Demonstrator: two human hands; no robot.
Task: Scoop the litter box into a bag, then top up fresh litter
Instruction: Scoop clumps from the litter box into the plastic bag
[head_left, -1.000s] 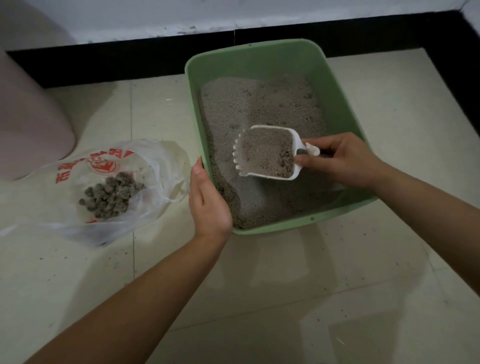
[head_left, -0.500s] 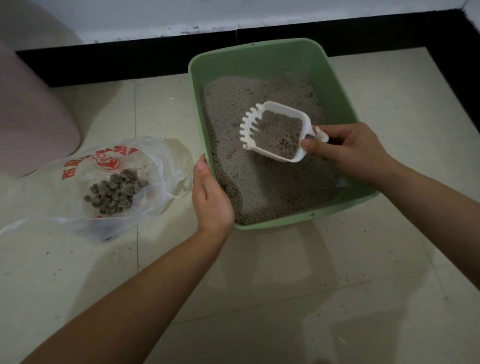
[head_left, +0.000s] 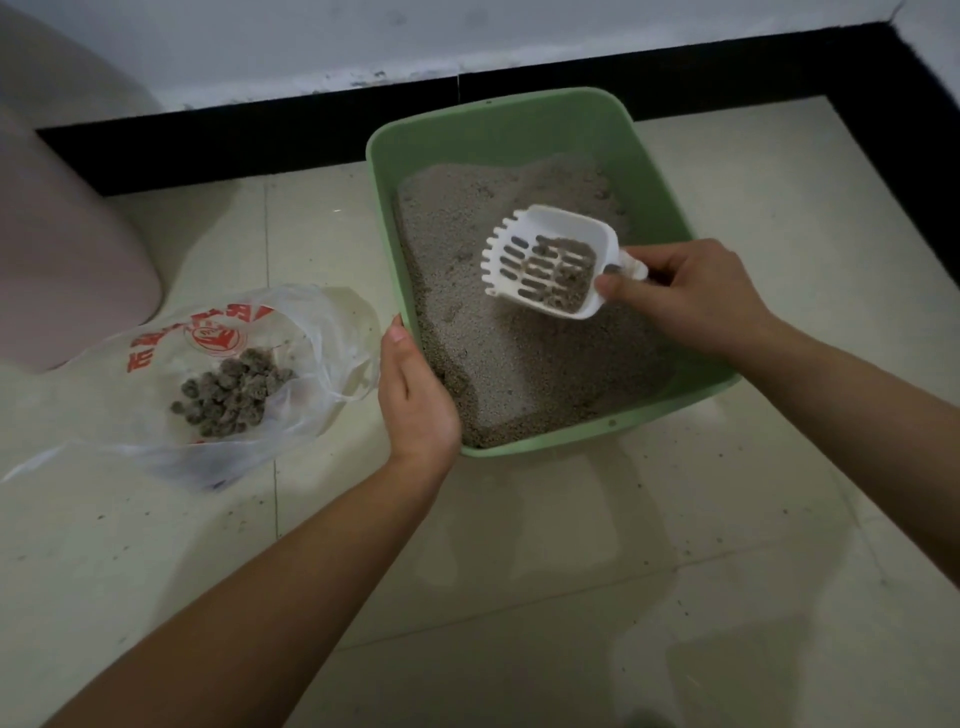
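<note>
there, right hand (head_left: 691, 296) curled round scoop (head_left: 550, 270) handle

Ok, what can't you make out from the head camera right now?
Head view only:
Handle of the scoop: hidden in the right hand's grip.
Its load: too blurred to tell lumps from loose grains.
Red print on the bag: crumpled and blurred, unreadable.
Pink container: cut off by the left edge.
Floor of the litter box: buried under litter.
</note>
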